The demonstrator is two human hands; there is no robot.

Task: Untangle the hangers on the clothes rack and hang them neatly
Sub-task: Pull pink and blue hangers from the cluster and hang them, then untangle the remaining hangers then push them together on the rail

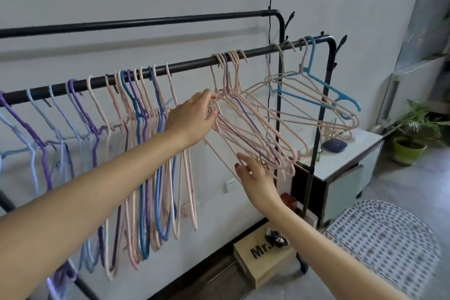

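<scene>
Right of the middle of the front rail [185,67], that's where the trouble sits: a knot of pink hangers [253,126] with one purple one threaded through, hooks bunched together on the bar. The left hand [194,118] has its grip pinched on the upper shoulders of that knot, while the right hand [255,173] reaches up underneath with a loose, released grip, fingertips just touching the lowest bars. Toward the left end the sorted hangers [146,153] dangle in a row; near the right end corner three more, one of them blue [333,87], splay sideways. Risk now, I'd say: tug the whole knot outward and the crowded hooks could ride off the rail together. Pulling one frame against the purple one might also lock the tangle tighter.
</scene>
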